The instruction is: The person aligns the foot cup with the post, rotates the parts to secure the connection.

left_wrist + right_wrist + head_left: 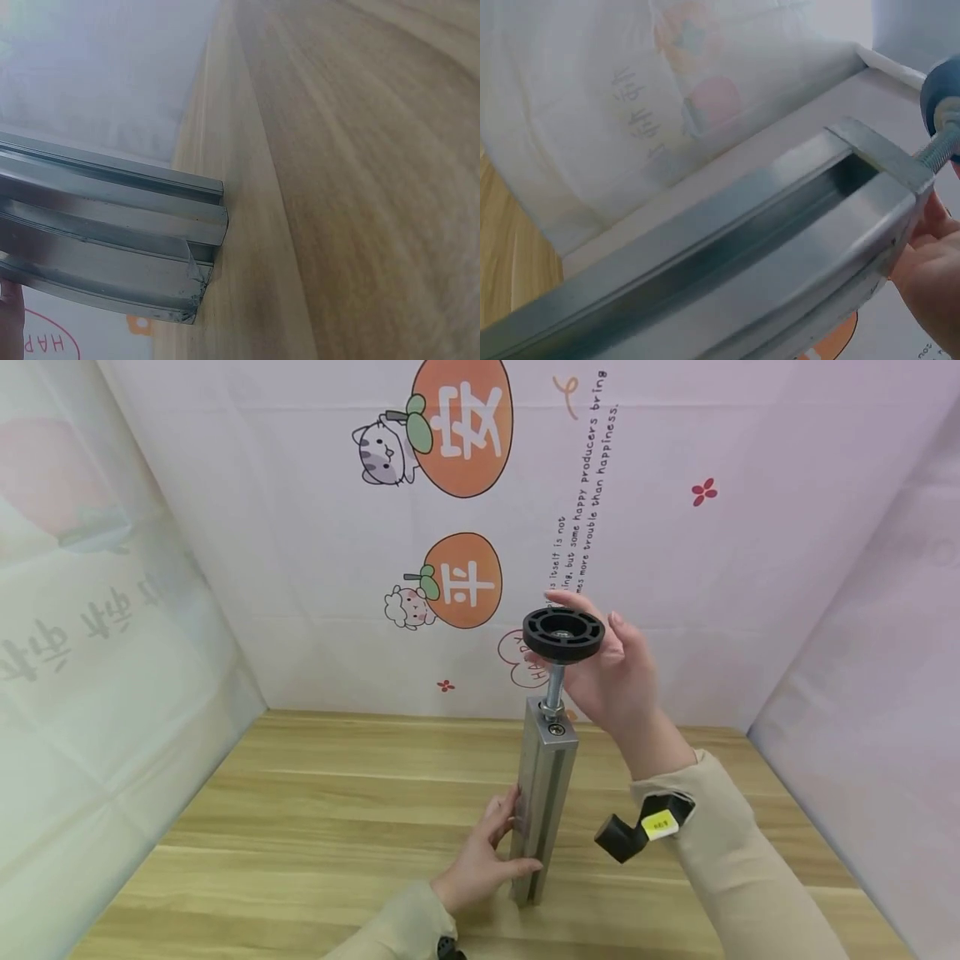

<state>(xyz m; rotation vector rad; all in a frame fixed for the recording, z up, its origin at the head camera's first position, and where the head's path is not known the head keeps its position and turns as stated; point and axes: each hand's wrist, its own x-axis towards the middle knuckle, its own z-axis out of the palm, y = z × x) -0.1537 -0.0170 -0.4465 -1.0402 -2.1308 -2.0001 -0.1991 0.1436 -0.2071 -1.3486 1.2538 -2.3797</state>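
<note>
A silver aluminium profile [542, 806] stands upright on the table, and its lower end meets the wood in the left wrist view. My left hand [483, 860] grips it low down, thumb on the near side and fingers round the left side. A threaded levelling foot [564, 635] with a round black base rises from the profile's top end, base uppermost. Its bolt and nut [553, 708] sit beside a screw head in the end plate [881, 154]. Just behind the foot is my right hand [618, 681], fingers and thumb spread apart, partly hidden by the black base.
The wood-grain table [337, 810] reaches back to a printed white cloth wall [315, 610]. More white cloth [855, 635] hangs at the left and right sides. A black wrist camera [626, 837] sticks out from the right sleeve.
</note>
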